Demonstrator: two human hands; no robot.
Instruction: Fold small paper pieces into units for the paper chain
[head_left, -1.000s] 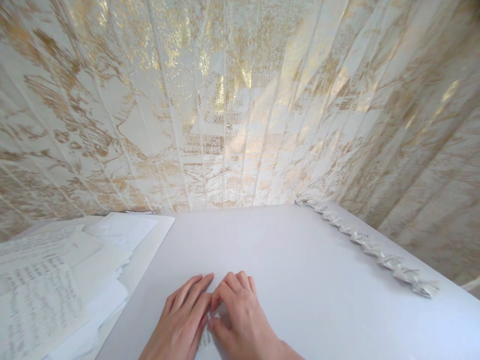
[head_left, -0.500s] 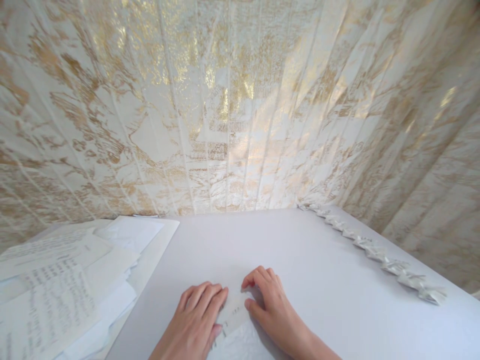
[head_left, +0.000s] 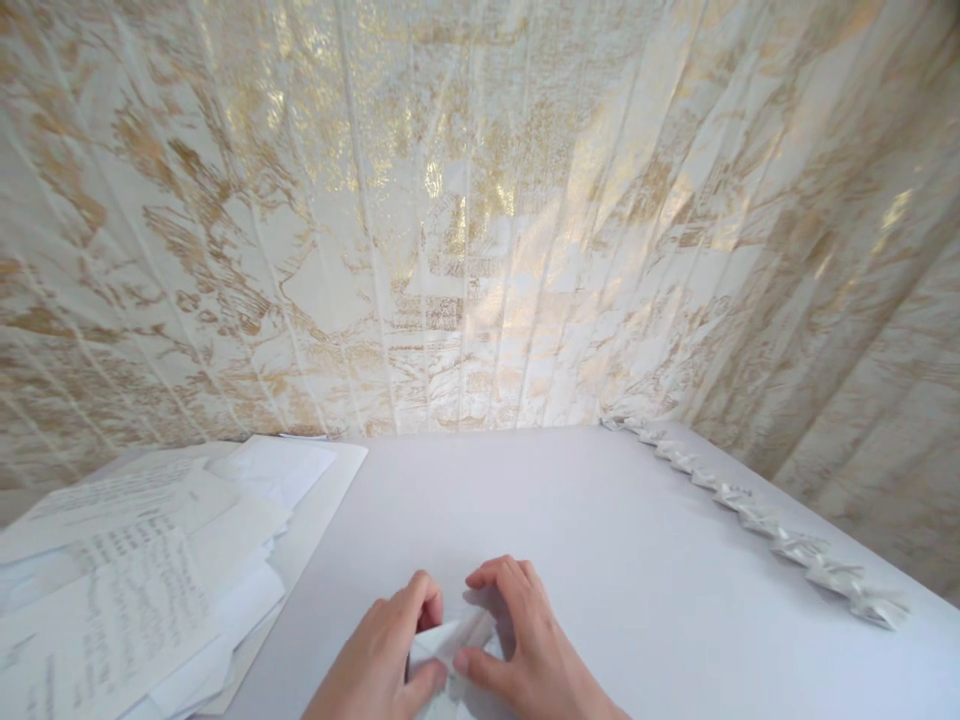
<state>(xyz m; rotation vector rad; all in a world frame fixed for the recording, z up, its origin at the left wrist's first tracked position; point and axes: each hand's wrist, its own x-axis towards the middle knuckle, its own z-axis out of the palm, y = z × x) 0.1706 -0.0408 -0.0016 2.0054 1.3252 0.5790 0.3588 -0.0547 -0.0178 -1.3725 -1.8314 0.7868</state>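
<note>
Low in the middle of the view, both my hands work a small folded piece of printed white paper (head_left: 450,640) on a white table (head_left: 600,540). My left hand (head_left: 386,660) curls round the paper's left side, thumb and fingers pinched on it. On its right side my right hand (head_left: 517,640) pinches it between thumb and bent fingers. Most of the paper is hidden under the fingers.
A loose pile of printed paper sheets (head_left: 127,570) lies at the left of the table. A row of several small folded paper pieces (head_left: 772,535) runs along the right edge. A white and gold pleated curtain (head_left: 465,220) hangs close behind the table.
My hands lay flat, pressing the paper to the table; now the fingers have curled and lifted the paper's edge into a pinch. The view has tilted slightly.
</note>
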